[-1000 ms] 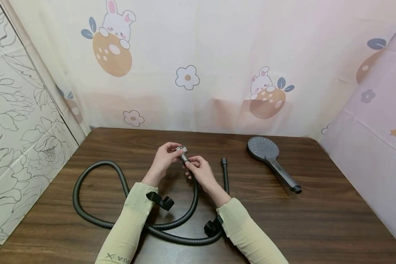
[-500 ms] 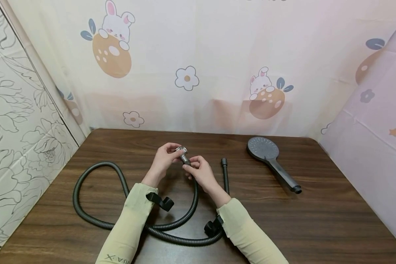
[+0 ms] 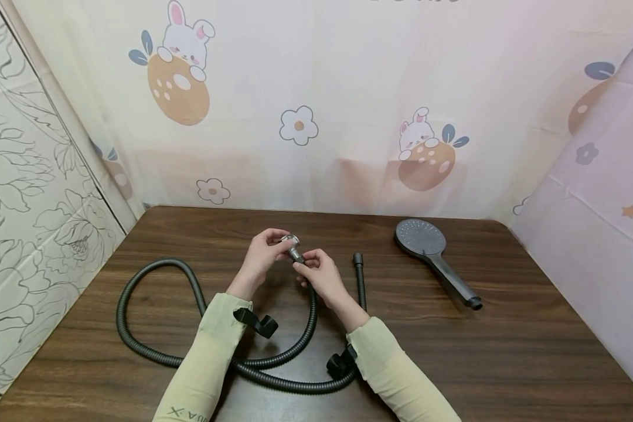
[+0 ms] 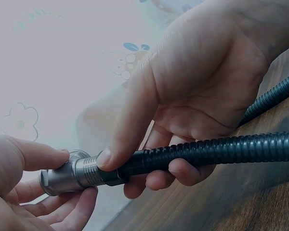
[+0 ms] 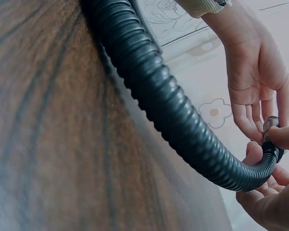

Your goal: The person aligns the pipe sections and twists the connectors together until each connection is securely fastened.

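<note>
My left hand [image 3: 259, 258] pinches a silver metal fitting [image 4: 67, 177] between thumb and fingers, above the table. Screw threads show on the side of the fitting that faces the hose. The black ribbed shower hose [image 3: 312, 316] has a smooth collar [image 4: 116, 175] at its end, right against those threads and in line with them. My right hand [image 3: 323, 276] grips this collar, thumb on top and fingers underneath. In the right wrist view the hose curves up to both hands. The grey shower head [image 3: 421, 235] lies at the back right, face up, handle toward the front right.
The hose loops over the brown wooden table [image 3: 506, 351] at the left and crosses under the left forearm. Its other end [image 3: 358, 261] lies just right of the right hand. A patterned curtain [image 3: 348, 88] hangs behind the table's back edge.
My right thumb has shifted slightly down and left, and more of the metal fitting shows between the hands. The left hand, the shower head and the hose loops have stayed put.
</note>
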A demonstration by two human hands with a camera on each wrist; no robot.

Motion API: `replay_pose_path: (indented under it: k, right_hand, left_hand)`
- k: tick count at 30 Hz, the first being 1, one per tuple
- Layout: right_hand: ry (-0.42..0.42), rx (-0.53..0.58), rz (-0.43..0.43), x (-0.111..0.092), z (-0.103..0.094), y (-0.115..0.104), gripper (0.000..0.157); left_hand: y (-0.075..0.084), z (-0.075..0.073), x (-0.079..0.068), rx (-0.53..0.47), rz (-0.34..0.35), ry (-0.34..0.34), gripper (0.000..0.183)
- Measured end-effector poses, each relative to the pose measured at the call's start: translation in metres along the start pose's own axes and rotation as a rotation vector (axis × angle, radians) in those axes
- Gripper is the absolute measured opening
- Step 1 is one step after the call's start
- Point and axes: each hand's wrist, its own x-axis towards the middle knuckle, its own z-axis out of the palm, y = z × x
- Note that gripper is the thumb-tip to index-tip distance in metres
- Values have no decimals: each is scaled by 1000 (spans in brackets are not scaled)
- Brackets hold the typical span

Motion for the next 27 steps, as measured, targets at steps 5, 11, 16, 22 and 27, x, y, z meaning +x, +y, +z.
replay_pose_path:
  k: [5, 11, 16, 22, 27]
  right_hand:
    - [24, -8, -10, 2, 2, 3, 30]
    - [37, -1, -19, 1, 2, 3, 27]
    - [30, 0, -33, 2, 3, 3, 27]
    - [29, 11, -20, 1, 3, 3, 26]
    - [33, 14, -15, 1, 4, 2, 22]
  left_hand:
    - [-1, 0, 0, -1, -9, 6, 29]
    - [-1, 0, 0, -10, -2, 11, 30]
    - [-1, 0, 1, -11, -2, 13, 29]
    - [-2, -1, 2, 7, -7, 9, 31]
    - [-1, -1, 2, 7, -14, 10, 31]
